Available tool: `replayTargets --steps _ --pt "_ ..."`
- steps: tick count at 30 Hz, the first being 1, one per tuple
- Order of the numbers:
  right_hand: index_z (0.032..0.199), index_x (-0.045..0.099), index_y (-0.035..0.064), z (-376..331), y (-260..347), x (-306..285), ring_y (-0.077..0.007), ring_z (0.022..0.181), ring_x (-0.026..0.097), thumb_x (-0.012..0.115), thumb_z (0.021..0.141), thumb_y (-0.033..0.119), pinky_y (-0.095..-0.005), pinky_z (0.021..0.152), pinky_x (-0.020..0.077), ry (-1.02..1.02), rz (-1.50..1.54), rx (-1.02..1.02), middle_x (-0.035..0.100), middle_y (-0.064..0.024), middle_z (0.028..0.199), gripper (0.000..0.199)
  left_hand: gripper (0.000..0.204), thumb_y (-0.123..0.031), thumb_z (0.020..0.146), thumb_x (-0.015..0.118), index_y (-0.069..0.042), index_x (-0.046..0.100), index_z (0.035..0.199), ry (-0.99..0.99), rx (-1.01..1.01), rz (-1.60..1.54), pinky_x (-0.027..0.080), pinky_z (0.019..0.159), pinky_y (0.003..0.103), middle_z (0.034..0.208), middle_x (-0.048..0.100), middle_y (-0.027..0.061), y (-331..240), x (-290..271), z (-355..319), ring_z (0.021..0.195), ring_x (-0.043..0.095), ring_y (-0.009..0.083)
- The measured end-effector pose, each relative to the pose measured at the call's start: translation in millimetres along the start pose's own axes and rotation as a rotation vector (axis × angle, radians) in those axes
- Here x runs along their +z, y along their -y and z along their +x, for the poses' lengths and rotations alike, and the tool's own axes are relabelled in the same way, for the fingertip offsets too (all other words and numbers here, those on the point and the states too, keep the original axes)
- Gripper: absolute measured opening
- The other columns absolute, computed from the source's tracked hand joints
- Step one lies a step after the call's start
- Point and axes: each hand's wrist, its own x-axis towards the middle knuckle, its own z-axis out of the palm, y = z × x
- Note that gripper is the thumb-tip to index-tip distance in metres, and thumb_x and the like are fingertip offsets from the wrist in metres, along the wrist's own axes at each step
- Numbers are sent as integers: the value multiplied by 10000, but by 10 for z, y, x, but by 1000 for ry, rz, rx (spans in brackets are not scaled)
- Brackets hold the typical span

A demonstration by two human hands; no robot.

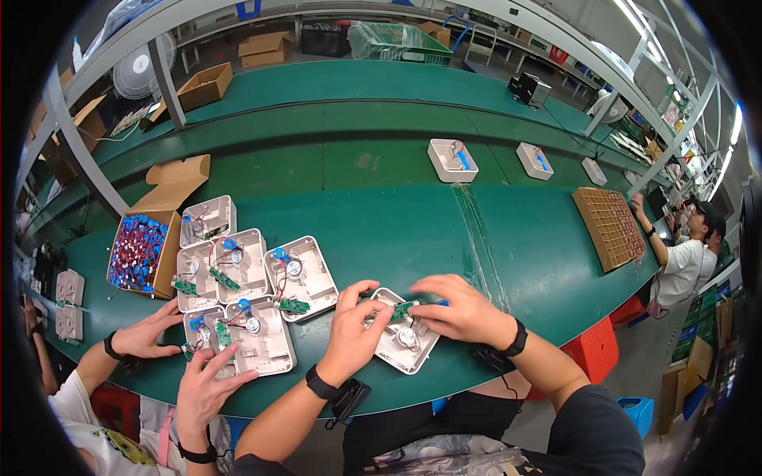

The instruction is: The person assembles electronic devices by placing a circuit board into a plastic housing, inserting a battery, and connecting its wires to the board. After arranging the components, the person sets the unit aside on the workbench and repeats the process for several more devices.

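In front of me a white plastic housing (418,353) lies open side up on the green bench, a round silver part (407,337) inside it. Over its far end is a small green circuit board (402,310). My left hand (353,329) pinches the board's left end, fingers bent over the housing's left side. At the other end, my right hand (464,313) closes thumb and fingers on the board. A bit of blue part (443,303) shows beneath the right fingers; the rest of it is hidden.
Left of me, a co-worker's hands (208,389) work at a housing (270,349) among several similar ones. Behind them stands a carton (165,238) of blue parts with wires. More housings (454,161) sit on the far strip. A brown gridded tray (607,230) lies right, near another person (686,254).
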Motion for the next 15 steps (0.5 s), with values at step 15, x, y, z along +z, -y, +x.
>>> replayTargets --steps 15 --pt "1027 776 43 -305 145 320 -287 909 776 825 805 -7 -381 775 637 -240 -96 227 765 -135 1209 232 888 -164 856 815 -76 389 1630 318 -14 -36 507 1124 452 1488 627 216 53 -135 -35 1327 622 372"
